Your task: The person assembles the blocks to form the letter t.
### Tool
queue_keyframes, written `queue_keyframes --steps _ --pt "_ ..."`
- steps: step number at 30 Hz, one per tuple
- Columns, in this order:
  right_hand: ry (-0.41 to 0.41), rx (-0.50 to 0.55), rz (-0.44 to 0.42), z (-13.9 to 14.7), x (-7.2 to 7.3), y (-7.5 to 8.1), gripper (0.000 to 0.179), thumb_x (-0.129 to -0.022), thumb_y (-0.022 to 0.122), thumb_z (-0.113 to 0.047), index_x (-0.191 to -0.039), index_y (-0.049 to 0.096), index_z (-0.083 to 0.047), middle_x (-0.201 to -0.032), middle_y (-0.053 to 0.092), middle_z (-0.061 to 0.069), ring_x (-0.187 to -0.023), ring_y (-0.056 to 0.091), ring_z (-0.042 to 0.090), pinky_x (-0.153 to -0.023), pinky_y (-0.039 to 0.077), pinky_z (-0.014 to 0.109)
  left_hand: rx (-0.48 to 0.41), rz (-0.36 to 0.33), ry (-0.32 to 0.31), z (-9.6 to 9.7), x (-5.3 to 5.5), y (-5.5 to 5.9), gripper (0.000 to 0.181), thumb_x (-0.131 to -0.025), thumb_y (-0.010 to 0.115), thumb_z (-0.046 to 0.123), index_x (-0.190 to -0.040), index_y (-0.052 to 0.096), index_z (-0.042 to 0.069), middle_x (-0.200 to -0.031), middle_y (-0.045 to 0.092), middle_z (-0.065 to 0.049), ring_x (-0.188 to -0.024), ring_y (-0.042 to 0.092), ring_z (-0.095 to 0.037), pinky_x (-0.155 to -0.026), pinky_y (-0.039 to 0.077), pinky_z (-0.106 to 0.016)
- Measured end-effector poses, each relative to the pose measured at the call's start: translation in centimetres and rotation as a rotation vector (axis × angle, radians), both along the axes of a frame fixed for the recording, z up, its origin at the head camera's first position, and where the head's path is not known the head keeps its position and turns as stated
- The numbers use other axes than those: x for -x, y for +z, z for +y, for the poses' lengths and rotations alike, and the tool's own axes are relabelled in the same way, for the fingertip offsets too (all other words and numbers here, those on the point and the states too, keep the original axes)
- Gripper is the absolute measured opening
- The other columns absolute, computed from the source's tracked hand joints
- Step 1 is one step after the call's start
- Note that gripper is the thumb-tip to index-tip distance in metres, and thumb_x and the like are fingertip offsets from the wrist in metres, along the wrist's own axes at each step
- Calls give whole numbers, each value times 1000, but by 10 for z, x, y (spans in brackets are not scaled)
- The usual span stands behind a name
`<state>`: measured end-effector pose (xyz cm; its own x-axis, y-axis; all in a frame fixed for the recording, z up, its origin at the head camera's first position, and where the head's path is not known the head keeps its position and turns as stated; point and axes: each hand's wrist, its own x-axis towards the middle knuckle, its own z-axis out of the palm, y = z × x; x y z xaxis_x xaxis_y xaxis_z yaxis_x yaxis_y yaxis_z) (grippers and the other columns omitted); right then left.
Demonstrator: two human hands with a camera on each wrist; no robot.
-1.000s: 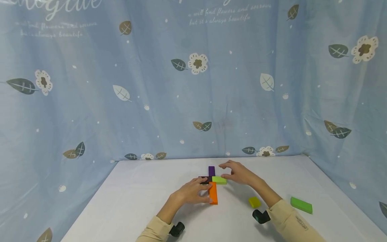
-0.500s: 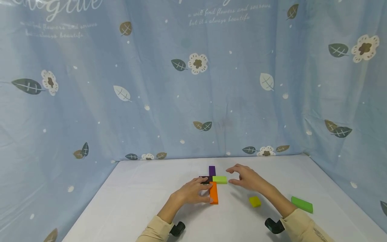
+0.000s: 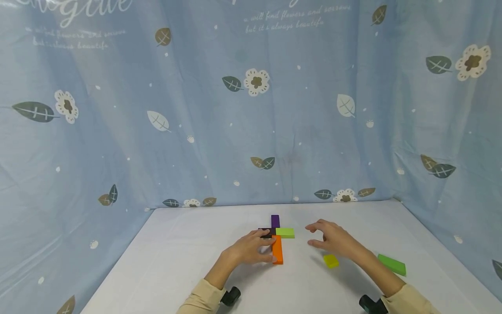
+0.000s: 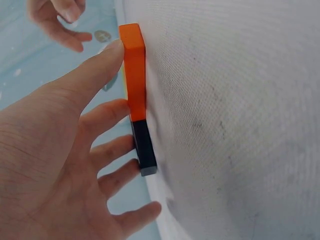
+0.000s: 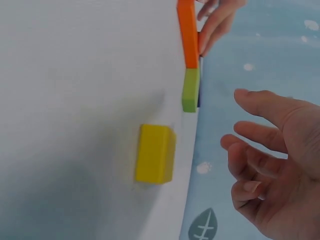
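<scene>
A cross of blocks lies on the white table. It has an orange block in front, a black block at left, a light green block at right and a purple block behind. My left hand rests on it with spread fingers: thumb and index finger touch the orange block, other fingertips touch the black one. Holding nothing, my right hand hovers to the right of the cross, fingers loosely bent. Close below this hand sits a small yellow block, apart from the others.
Farther right, near my right forearm, lies a longer green block. A blue curtain with leaves and flowers hangs behind the table and along its sides. Black wrist cameras jut inward from both sleeves.
My right hand has drawn away from the light green block, moving right and toward me until it is above the yellow block. The left hand and the blocks have stayed in place.
</scene>
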<state>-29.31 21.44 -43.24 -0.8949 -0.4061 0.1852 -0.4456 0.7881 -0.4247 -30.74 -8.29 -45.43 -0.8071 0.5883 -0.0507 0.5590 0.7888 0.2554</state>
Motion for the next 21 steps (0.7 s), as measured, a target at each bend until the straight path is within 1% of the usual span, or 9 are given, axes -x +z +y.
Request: queue_keyframes --steps 4,11,13,16,21 --pt "-13 -3 -37 6 -8 -2 42 -86 75 -31 -122 66 -11 -108 67 6 -64 46 4 -59 44 19 4 0 -3 0 0 0 63 -87 66 54 -143 51 28 -158 37 -2 -144 36 -27 -114 37 -51" --pt "16 0 -1 17 -15 -8 41 -86 75 -31 -118 68 -7 -102 67 5 -61 45 -1 -56 43 19 -1 -4 2 -1 1 -1 63 -87 66 55 -143 52 29 -158 37 -1 -145 35 -27 -114 37 -51" --pt "22 0 -6 20 -16 -10 41 -86 75 -32 -117 68 -6 -100 67 4 -60 45 -1 -55 43 19 -2 -5 3 -1 1 -1 63 -87 67 55 -143 52 29 -158 37 -1 -145 35 -27 -114 37 -51" --pt "10 -3 -30 23 -18 -11 41 -85 75 -32 -116 69 -6 -98 66 2 -59 45 -1 -55 43 19 -1 -4 6 -1 0 -1 63 -87 67 55 -142 52 28 -157 38 -1 -144 36 -28 -114 37 -52" --pt "0 -6 -51 28 -25 -13 43 -85 75 -35 -116 69 -6 -95 64 0 -58 43 0 -53 41 20 4 -1 7 0 -1 0 63 -87 66 55 -142 52 29 -158 38 -1 -144 36 -28 -113 37 -52"
